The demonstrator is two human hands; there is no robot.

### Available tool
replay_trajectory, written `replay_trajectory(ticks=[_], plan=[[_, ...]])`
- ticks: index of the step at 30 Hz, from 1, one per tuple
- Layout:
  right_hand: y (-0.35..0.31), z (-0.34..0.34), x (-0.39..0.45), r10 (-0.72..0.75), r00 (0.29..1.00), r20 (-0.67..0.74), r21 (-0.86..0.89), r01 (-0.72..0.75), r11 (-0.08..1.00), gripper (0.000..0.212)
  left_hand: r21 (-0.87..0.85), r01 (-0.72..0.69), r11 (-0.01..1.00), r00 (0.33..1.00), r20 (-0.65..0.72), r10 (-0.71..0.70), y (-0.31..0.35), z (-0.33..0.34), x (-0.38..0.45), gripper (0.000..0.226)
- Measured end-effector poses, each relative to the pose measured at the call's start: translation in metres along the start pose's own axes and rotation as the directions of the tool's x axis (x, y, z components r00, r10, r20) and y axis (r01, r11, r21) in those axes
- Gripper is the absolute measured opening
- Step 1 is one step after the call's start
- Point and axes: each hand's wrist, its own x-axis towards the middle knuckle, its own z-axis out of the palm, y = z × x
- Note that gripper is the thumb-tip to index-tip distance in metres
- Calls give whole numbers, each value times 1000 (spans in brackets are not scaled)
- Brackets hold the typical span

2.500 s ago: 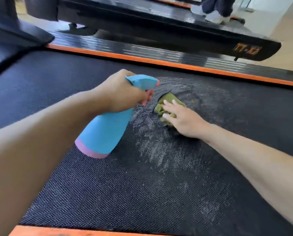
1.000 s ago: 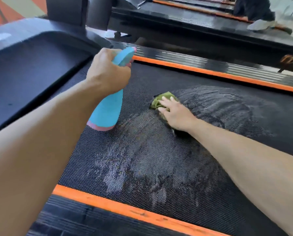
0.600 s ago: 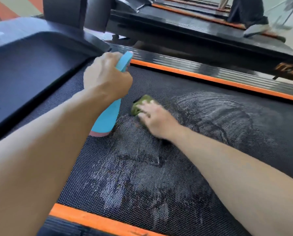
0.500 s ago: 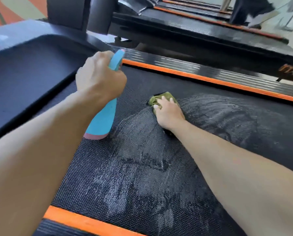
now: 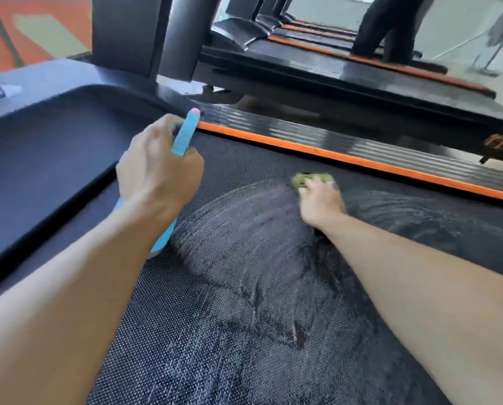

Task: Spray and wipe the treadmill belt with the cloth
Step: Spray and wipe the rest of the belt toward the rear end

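The wiping step is in hand. The right hand [image 5: 320, 200] presses flat on a green cloth [image 5: 311, 179], fingers spread over it, near the far orange edge strip [image 5: 346, 159] of the treadmill belt [image 5: 244, 331]; both are blurred, which suggests a stroke. The left hand [image 5: 156, 171] is closed around a blue spray bottle [image 5: 183, 135], held upright just above the belt near the front cover [image 5: 48, 159]. Pale wet streaks cover the middle of the belt, so the next move likely calls for spraying and wiping the dry mesh at the near edge. Beyond stand more treadmills [image 5: 317, 65], with a person's legs [image 5: 384, 27] on one.
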Motion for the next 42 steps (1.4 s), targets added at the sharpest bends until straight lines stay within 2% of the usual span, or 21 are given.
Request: replay_trajectory(ticks=[2, 3, 4, 6, 8, 9, 11, 14, 16, 19, 22, 24, 26, 28, 29, 31, 33, 36, 38, 40, 42], plan=[[20, -1, 13, 247, 969, -13, -11, -247, 969, 34, 37, -17, 999, 1000, -5, 18, 0, 4, 6, 26], [12, 2, 16, 267, 964, -15, 27, -267, 963, 34, 59, -18, 998, 1000, 7, 18, 0, 5, 9, 25], [-6, 2, 17, 196, 981, 2, 66, -195, 978, 35, 81, -25, 996, 999, 33, 23, 3, 8, 12, 24], [-53, 2, 11, -121, 989, 83, 169, 105, 980, 40, 151, -76, 986, 989, 138, 55, 14, 22, 14, 28], [-90, 2, -2, -395, 905, 158, 269, 345, 899, 43, 215, -143, 966, 965, 247, 88, 25, 41, 14, 35], [-94, 0, -1, -449, 877, 172, 292, 389, 873, 43, 234, -164, 958, 955, 281, 95, 31, 52, 15, 36], [-83, -7, 10, -445, 877, 180, 287, 386, 877, 45, 268, -203, 942, 938, 329, 108, 38, 66, 16, 33], [-35, -15, 34, -298, 945, 135, 117, 284, 952, 41, 290, -235, 928, 924, 364, 120, 43, 72, 17, 36], [16, -14, 50, -69, 995, 65, 52, 66, 996, 36, 296, -226, 928, 924, 367, 108, 42, 74, 19, 39], [73, -12, 59, 275, 961, 4, 14, -275, 961, 34, 304, -200, 931, 927, 366, 80, 39, 76, 23, 39], [63, -7, 69, 420, 908, 7, 39, -420, 907, 34, 303, -210, 930, 925, 371, 88, 38, 79, 23, 38], [27, -8, 72, 264, 963, 47, 24, -266, 964, 30, 311, -232, 922, 919, 380, 103, 37, 81, 21, 37], [-19, -6, 68, -42, 989, 140, 73, 32, 997, 37, 329, -257, 909, 916, 383, 120, 36, 86, 21, 36], [-58, -2, 61, -302, 915, 266, 215, 249, 944, 48, 356, -282, 891, 918, 372, 141, 35, 89, 19, 34], [-66, 0, 62, -382, 884, 271, 253, 318, 914, 52, 371, -300, 879, 917, 367, 158, 35, 90, 17, 34], [-58, 0, 68, -432, 862, 267, 260, 367, 893, 51, 381, -336, 862, 910, 367, 192, 35, 93, 12, 36], [-25, -4, 72, -374, 890, 261, 215, 324, 922, 46, 363, -332, 871, 913, 357, 199, 35, 90, 10, 35], [51, -14, 64, -93, 982, 164, 196, 59, 979, 45, 329, -286, 900, 926, 335, 172, 34, 83, 14, 33], [99, -21, 53, 88, 985, 149, 139, -109, 984, 45, 305, -263, 915, 931, 329, 158, 33, 77, 15, 34], [123, -31, 33, 141, 979, 149, 74, -153, 986, 45, 282, -271, 920, 931, 320, 176, 35, 70, 13, 37], [111, -30, 3, 73, 990, 122, 138, -89, 986, 47, 256, -303, 918, 921, 327, 213, 37, 62, 5, 40]])
